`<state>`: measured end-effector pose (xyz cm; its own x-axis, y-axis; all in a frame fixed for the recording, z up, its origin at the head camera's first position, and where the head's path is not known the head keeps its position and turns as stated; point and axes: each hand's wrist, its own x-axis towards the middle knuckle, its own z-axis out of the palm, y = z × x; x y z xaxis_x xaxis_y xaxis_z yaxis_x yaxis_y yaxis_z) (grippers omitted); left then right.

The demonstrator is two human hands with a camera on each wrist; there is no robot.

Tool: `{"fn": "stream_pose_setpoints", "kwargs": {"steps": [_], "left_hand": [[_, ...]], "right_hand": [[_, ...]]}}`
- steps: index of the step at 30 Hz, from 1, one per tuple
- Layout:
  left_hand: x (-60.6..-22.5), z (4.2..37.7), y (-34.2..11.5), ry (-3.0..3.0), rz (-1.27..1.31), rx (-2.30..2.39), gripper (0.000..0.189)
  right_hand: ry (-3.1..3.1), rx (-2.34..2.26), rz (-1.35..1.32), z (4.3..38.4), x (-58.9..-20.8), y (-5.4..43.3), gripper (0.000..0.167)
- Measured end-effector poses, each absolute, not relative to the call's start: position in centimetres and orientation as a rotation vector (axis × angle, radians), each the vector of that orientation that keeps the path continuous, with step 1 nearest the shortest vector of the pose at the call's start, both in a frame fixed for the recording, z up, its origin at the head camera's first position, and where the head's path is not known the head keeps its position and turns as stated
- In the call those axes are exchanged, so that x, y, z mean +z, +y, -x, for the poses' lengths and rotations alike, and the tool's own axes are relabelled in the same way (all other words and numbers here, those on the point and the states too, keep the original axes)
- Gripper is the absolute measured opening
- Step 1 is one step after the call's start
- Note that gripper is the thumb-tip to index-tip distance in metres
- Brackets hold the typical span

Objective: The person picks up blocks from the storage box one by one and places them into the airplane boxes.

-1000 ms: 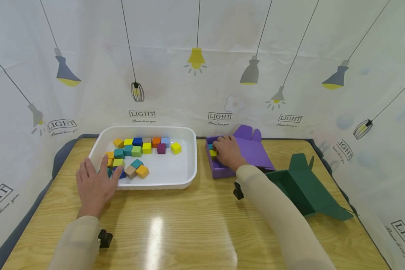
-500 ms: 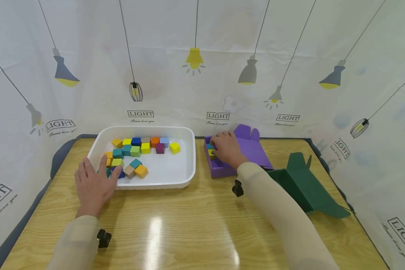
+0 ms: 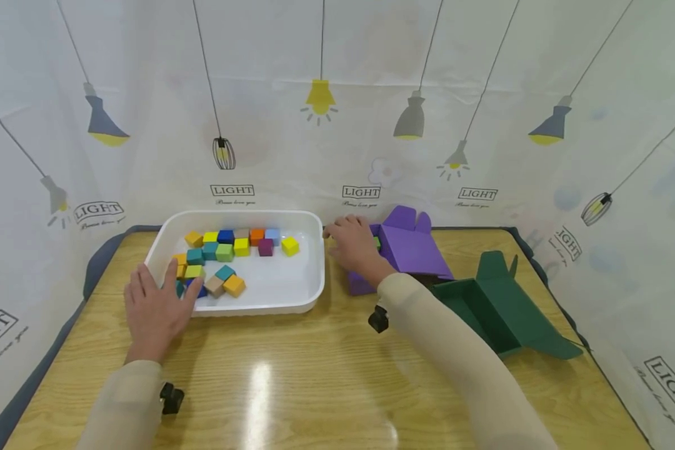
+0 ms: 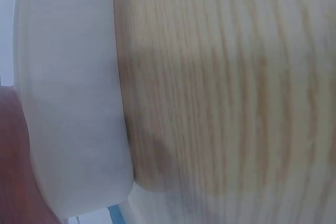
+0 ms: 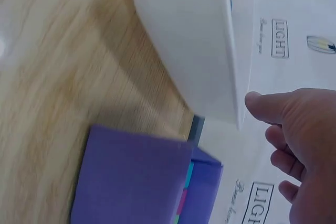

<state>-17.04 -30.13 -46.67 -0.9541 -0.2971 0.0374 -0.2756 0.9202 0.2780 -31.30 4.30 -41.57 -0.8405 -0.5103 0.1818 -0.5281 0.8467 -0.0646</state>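
Note:
My left hand (image 3: 157, 309) rests over the near left corner of a white tray (image 3: 281, 306), fingers spread and thumb toward the cubes. Colored cubes, among them a yellow cube (image 3: 290, 246) and an orange cube (image 3: 234, 286), lie mostly in the tray's left and back parts. Between the tray and a purple box (image 3: 419, 250), my right hand (image 3: 351, 244) hovers in the air. In the right wrist view its thumb (image 5: 268, 106) points at the tray's rim, the fingers are loosely bent, and nothing shows between them. Cubes partly show inside the purple box, the hand hiding much of it.
A dark green box (image 3: 500, 312) with its lid folded back stands at the right, close to the purple one. Everything sits on a wooden table (image 3: 315, 381). Behind it hangs a white cloth (image 3: 281, 125) printed with lamps.
My right hand has lifted out of the purple box and moved left toward the tray. The left hand stays at the tray's corner. The view has shifted slightly.

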Motion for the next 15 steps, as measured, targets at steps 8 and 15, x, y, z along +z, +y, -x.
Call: {"fn": "stream_pose_setpoints", "kwargs": {"steps": [8,15], "left_hand": [[-46.6,16.9,-29.9,-3.018,-0.457,-0.425,0.088],[-46.4,17.0,-29.6,-3.031,-0.451,-0.445,0.088]], "right_hand": [[-2.854,0.197,-0.837,30.2,-42.0,3.0,0.028],[-2.858,0.184,-0.850,29.3,-41.8,2.1,0.029]]}}
